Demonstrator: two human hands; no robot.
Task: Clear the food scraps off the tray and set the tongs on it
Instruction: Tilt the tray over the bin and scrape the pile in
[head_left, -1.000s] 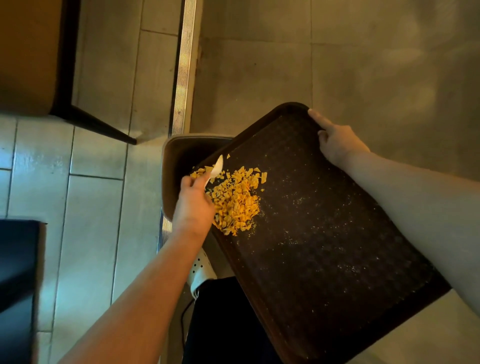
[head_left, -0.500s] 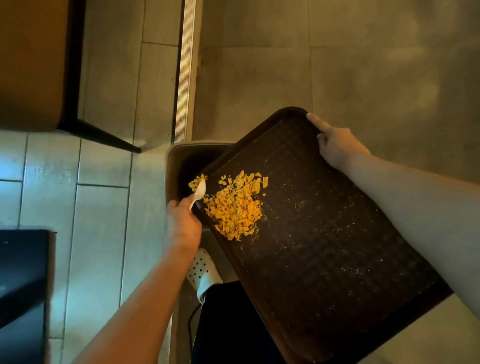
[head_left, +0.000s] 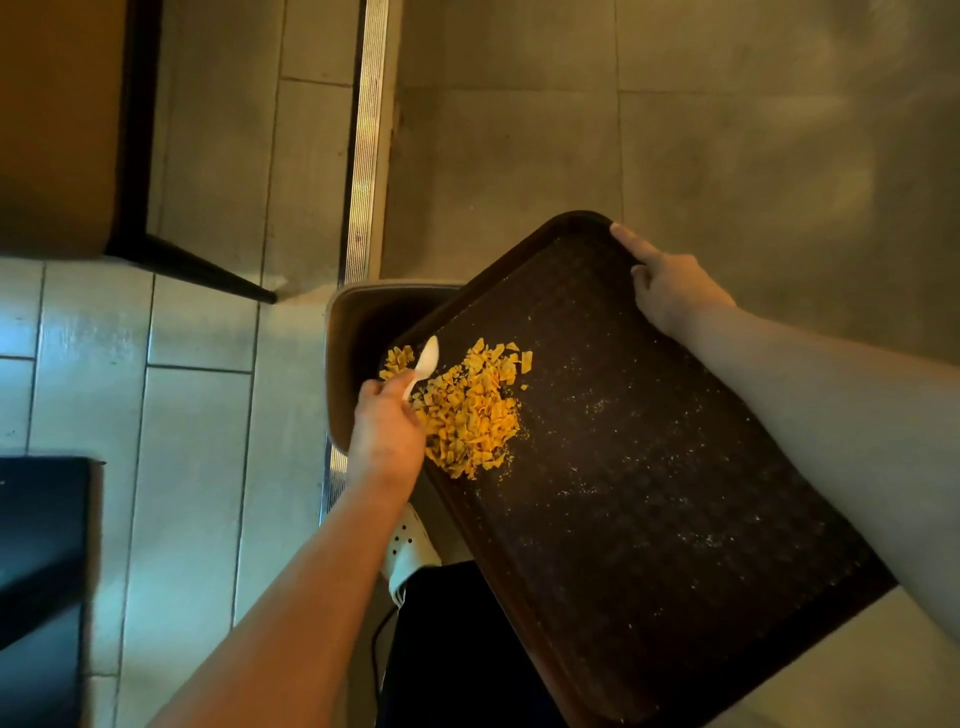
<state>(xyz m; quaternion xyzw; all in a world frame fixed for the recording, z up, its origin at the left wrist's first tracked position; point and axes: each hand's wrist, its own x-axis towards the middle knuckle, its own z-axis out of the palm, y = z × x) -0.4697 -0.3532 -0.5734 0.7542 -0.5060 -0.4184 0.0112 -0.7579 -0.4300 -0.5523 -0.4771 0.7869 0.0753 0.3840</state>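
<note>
A dark brown rectangular plastic tray (head_left: 649, 467) with a textured waffle surface is held above the tiled floor (head_left: 197, 467), one corner reaching over the open top of a beige bin (head_left: 345, 332). The right hand (head_left: 670, 291) is clamped on the tray's far edge, thumb lying along the rim and the other fingers curled under it out of sight. The left hand (head_left: 387, 431) is at the tray edge nearest the bin, closed around the handle of a small white plastic spoon (head_left: 423, 364); the spoon's bowl points away from the person and lies on the tray corner over the bin.

A heap of yellow-orange chopped food scraps (head_left: 467, 410) sits on the tray just beside the left hand, touching the spoon on its bin side, with a smaller cluster of scraps at the very corner over the bin. Fine pale crumbs (head_left: 623, 457) are scattered across the rest of the tray, away from the bin.

Below the tray, on the person's side of the bin, a white perforated shoe (head_left: 410, 551) shows on the floor. A ribbed metal strip (head_left: 366, 156) runs across the floor beyond the bin, and a black furniture leg (head_left: 197, 265) slants down to the floor to the bin's left.
</note>
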